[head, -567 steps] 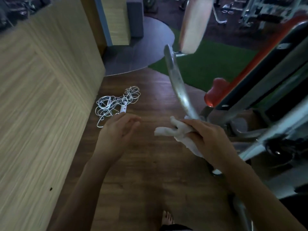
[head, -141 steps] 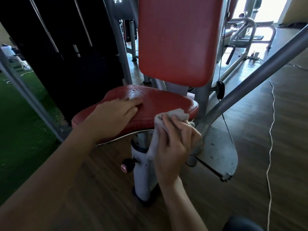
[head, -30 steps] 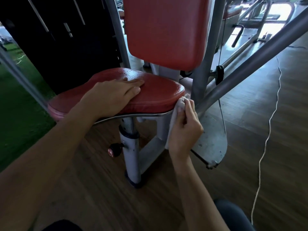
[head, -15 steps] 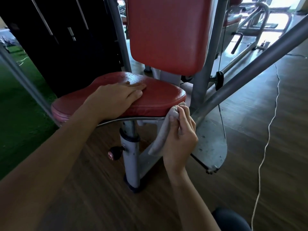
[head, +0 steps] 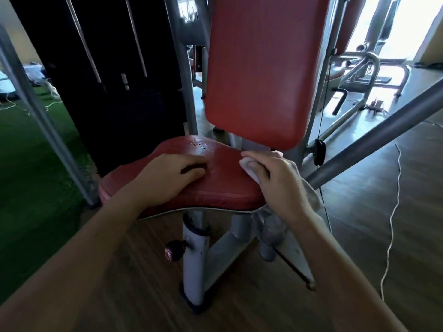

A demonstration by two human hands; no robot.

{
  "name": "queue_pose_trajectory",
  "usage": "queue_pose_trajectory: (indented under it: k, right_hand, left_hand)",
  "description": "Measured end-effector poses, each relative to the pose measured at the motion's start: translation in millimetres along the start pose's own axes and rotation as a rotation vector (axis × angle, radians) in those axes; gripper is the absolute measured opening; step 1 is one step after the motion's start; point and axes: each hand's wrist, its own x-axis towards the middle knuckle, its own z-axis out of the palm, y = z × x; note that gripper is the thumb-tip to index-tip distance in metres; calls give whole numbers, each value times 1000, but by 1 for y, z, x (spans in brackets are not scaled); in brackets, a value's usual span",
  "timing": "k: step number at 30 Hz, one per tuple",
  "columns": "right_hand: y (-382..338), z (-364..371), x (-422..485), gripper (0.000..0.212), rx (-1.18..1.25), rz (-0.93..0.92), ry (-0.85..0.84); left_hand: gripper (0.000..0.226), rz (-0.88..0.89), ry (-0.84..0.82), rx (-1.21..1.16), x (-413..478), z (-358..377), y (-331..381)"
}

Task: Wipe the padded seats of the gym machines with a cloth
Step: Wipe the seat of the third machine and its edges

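A red padded seat [head: 220, 178] on a grey post stands in front of me, with a red padded backrest [head: 261, 68] upright behind it. My left hand [head: 167, 178] rests on the seat's left half, fingers lightly bent. My right hand [head: 275, 180] grips a pale cloth [head: 248, 165] and presses it onto the seat's right rear part, below the backrest. The rest of the cloth hangs off the seat's right edge, behind my wrist. Worn, cracked patches show on the seat's back edge.
A grey slanted frame bar [head: 374, 137] runs up to the right. A black weight stack [head: 115, 75] stands at the back left, green turf [head: 28, 164] beyond a grey pole. A white cable [head: 393, 212] lies on the wooden floor at right. More machines stand near the bright window.
My right hand has come up from under the seat's right edge and carried the cloth onto the seat's top. My left hand has stayed on the seat.
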Motion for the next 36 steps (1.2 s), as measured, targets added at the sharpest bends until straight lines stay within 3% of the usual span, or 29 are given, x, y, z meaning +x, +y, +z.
queue_pose_trajectory:
  k: [3, 7, 14, 24, 31, 36]
  right_hand:
    - [-6, -8, 14, 28, -133, -25, -210]
    - [-4, -12, 28, 32, -115, 41, -364]
    - [0, 7, 25, 56, -337, 258, -112]
    - [-8, -12, -3, 41, -228, 561, -251]
    - [-9, -17, 2, 81, -229, 688, -316]
    - [-9, -17, 13, 80, -315, 629, -369]
  left_hand:
    - [38, 33, 9, -11, -2, 1, 2]
    - [41, 68, -25, 0, -1, 1, -1]
    - [46, 63, -61, -29, 3, 5, -3]
    - [41, -108, 33, -94, -6, 18, 33]
    - [35, -171, 53, -69, -5, 14, 38]
    - [48, -463, 95, 57, 0, 9, 47]
